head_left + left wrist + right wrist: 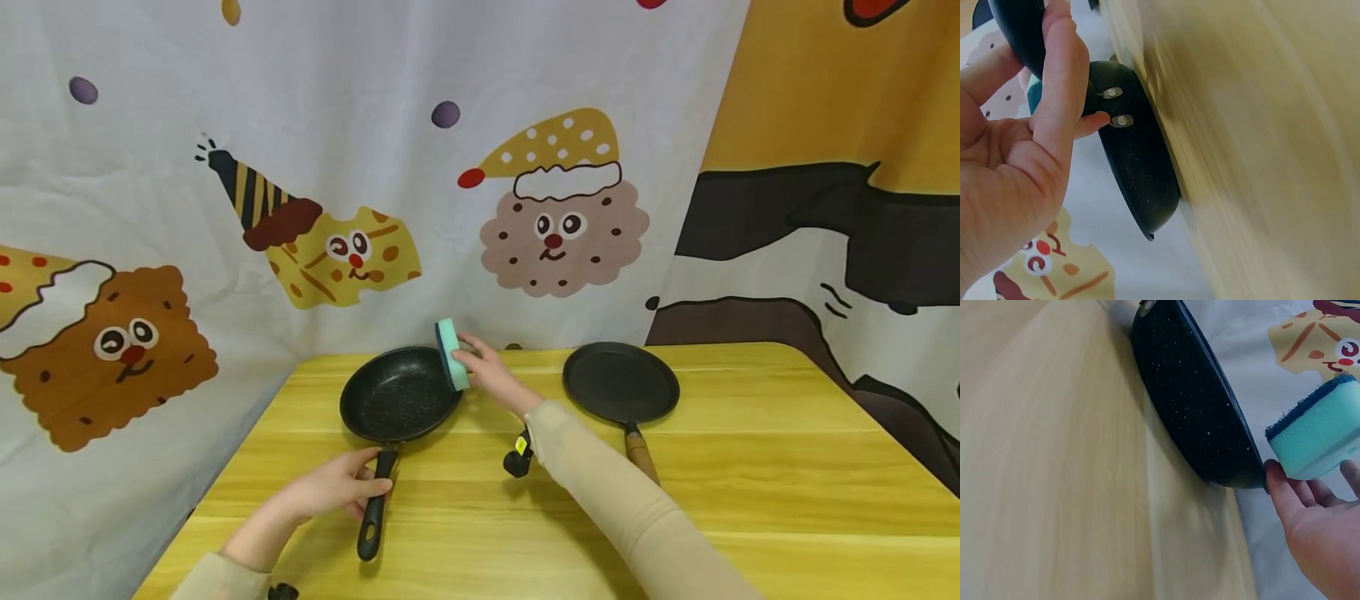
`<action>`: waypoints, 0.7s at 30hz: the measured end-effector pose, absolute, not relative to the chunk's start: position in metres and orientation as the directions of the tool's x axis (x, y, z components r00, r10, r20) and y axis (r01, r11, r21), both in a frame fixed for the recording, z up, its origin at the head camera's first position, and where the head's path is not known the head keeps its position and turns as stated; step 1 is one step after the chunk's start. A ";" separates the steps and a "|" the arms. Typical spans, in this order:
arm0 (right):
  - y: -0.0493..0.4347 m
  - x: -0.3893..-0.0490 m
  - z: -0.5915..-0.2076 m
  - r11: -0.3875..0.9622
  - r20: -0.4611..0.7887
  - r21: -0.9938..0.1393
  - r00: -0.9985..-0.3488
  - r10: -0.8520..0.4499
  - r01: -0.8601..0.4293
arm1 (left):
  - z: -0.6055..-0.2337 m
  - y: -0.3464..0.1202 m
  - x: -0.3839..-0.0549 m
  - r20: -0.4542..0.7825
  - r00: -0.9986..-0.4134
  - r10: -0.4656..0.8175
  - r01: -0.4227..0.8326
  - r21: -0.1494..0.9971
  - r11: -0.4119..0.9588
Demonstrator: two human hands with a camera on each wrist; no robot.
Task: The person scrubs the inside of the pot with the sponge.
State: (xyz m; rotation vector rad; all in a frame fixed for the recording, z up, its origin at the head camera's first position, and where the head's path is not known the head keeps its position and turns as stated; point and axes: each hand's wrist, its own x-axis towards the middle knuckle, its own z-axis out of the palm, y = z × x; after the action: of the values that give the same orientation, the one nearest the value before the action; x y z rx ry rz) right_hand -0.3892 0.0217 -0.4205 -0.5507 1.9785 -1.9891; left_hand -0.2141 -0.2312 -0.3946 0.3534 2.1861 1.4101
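Note:
A black speckled frying pan [397, 398] stands at the back left of the wooden table. My left hand [330, 482] grips its black handle [371, 529], thumb laid across the top. Seen from the left wrist, two rivets show on the pan's outer wall [1138, 175]. At the pan's right rim, my right hand [489, 373] pinches a sponge [454, 358], light green with a dark scouring layer. That dark side [1307, 406] faces the pan, and the sponge is tilted above the rim. In the right wrist view, one fingertip is right at the rim.
To the right lies a flat, shallow black pan [621, 382] with a wooden handle [639, 454], partly behind my right sleeve [637, 517]. A printed curtain [360, 108] hangs close behind the back edge of the table [465, 542].

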 end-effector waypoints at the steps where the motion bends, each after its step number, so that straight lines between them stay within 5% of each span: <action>1: 0.024 -0.390 -0.420 -0.007 0.077 -0.997 -0.886 -0.458 -0.083 | -0.395 -0.229 -0.214 -0.274 -0.837 0.474 -0.049 0.900 0.433; 21: 0.106 -0.393 -0.410 0.191 0.000 -0.977 -0.898 -0.440 -0.094 | -0.396 -0.158 -0.227 -0.282 -0.829 0.482 -0.008 0.869 0.495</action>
State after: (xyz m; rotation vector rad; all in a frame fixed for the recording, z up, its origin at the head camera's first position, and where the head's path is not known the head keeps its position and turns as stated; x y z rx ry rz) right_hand -0.3932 0.1055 -0.4100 -0.5083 2.1899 -1.7637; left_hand -0.2269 -0.1578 -0.3961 0.3902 2.2447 1.3083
